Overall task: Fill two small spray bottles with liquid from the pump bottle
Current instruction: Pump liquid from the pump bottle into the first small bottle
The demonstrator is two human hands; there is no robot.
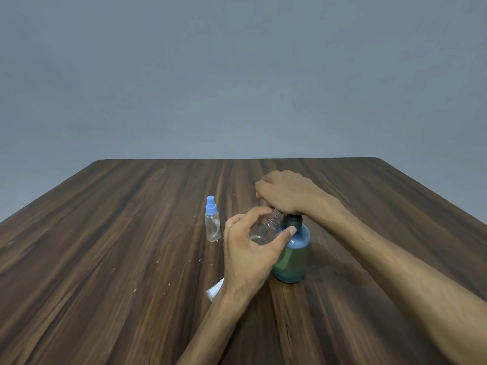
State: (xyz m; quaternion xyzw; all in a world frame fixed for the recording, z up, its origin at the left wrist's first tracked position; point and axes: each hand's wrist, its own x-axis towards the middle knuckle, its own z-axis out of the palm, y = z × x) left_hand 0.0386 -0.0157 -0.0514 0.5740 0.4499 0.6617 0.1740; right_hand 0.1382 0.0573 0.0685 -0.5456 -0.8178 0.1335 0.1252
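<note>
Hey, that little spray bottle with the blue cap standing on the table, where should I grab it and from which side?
Grip the spray bottle round its clear round body, below the blue cap, coming from its left. It stands upright and apart, and that side is open table; the left hand crowds its right.

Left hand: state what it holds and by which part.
The left hand holds a capless clear spray bottle by its body, thumb and fingers wrapped around it, with its threaded neck tilted up under the pump bottle spout.

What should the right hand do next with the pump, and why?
Probably press the pump down: the right hand sits on top of the green pump bottle, and the left hand holds the uncapped clear spray bottle tilted with its neck under it.
</note>
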